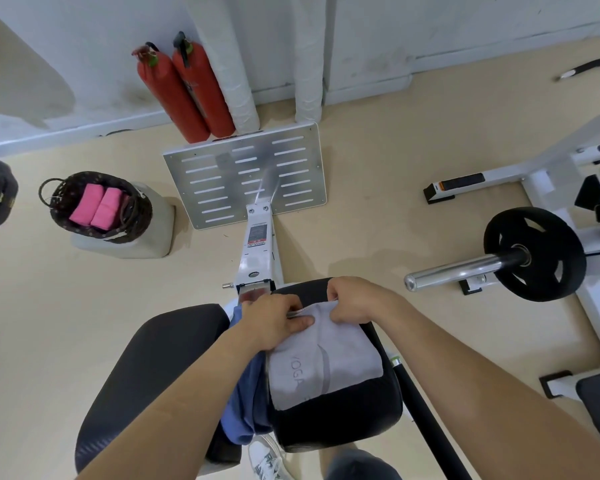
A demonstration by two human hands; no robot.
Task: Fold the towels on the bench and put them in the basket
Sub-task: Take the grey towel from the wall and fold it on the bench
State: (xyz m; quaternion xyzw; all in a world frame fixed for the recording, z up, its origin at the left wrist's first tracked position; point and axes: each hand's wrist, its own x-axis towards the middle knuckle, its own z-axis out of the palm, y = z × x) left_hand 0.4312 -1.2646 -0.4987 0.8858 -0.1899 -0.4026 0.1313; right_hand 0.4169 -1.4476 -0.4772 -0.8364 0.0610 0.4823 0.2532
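Head view, looking down over my two bare forearms. My left hand [278,318] lies palm-down on the far edge of the grey towel [323,355], fingers curled and pinching the cloth against the pad. My right hand [354,299] is closed on the same far edge just beside it, knuckles up, gripping a bunched fold of the towel. The grey towel is folded and rests on the right black pad of the bench [343,420], covering most of its far half; the word YOGA shows on its upper face. A blue towel [246,407] hangs in the gap between the right pad and the left pad [142,379], partly under my left forearm and touching the grey towel's left edge.

Beyond the hands the bench's white frame [258,254] runs to a slotted metal footplate [246,174] on the floor. Well apart to the left, the dark woven basket [132,216] stands on a pale block [153,240]; inside it two folded pink towels [96,209] lie side by side, touching. Two red fire extinguishers [187,88] lean at the wall behind the footplate. To the right, a barbell end with a black weight plate [534,254] rests on a white rack.
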